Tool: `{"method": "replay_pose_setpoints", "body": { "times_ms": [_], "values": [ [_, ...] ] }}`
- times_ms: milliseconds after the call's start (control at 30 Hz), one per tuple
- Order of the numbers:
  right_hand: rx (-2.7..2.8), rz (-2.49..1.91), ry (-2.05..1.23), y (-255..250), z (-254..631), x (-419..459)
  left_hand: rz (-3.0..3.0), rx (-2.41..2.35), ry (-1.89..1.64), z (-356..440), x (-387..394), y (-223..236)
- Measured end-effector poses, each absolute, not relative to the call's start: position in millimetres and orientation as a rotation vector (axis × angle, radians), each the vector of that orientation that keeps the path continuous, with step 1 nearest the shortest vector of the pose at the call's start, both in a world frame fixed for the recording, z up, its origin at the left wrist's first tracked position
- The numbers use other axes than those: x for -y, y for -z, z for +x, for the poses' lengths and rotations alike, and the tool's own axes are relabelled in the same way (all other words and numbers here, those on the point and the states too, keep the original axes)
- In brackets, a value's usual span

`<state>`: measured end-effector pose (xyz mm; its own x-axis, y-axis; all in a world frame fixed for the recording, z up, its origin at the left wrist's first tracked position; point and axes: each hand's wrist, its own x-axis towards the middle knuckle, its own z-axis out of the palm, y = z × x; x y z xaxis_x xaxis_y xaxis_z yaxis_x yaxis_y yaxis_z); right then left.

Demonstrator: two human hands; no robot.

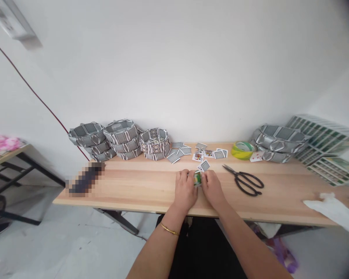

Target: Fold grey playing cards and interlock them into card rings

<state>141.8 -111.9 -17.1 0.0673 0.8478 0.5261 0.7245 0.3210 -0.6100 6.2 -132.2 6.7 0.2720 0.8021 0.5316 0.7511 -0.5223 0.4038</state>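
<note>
Both hands rest on the wooden table near its front edge. My left hand and my right hand are closed together on a small folded playing card with a green and white face, pinched between the fingers of both. Just beyond the hands lie loose playing cards. A thin gold bangle sits on my left wrist.
Stacks of woven card baskets stand at the back left and another stack at the back right. More cards, a roll of yellow-green tape, black scissors, card boxes, a white cloth and a blurred dark object lie around.
</note>
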Motion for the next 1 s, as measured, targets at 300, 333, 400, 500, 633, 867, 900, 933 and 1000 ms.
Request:
{"method": "replay_pose_setpoints", "body": {
  "times_ms": [300,333,400,500,633,867,900,933,1000],
  "values": [
    [1.666,-1.464,-0.214,15,147,111,2.366,-1.428,-1.154,3,127,0],
    [1.667,-1.466,-0.219,15,147,111,2.362,-1.417,-1.164,3,126,0],
    [1.667,-1.470,-0.231,15,148,111,2.353,-1.400,-1.173,3,125,1],
    [1.668,-1.477,-0.244,15,149,111,2.339,-1.386,-1.179,2,124,2],
    [1.706,-1.455,-0.267,14,152,108,2.340,-1.415,-1.155,2,125,1],
    [2.027,-1.330,-0.320,9,164,108,2.396,-1.430,-1.046,2,129,-2],
    [2.032,-1.356,-0.304,8,165,109,2.413,-1.408,-1.032,2,128,-3],
    [2.024,-1.385,-0.288,8,166,110,2.427,-1.386,-1.019,3,128,-3],
    [1.989,-1.426,-0.264,8,167,110,2.442,-1.342,-0.995,3,128,-4]
  ]
}}
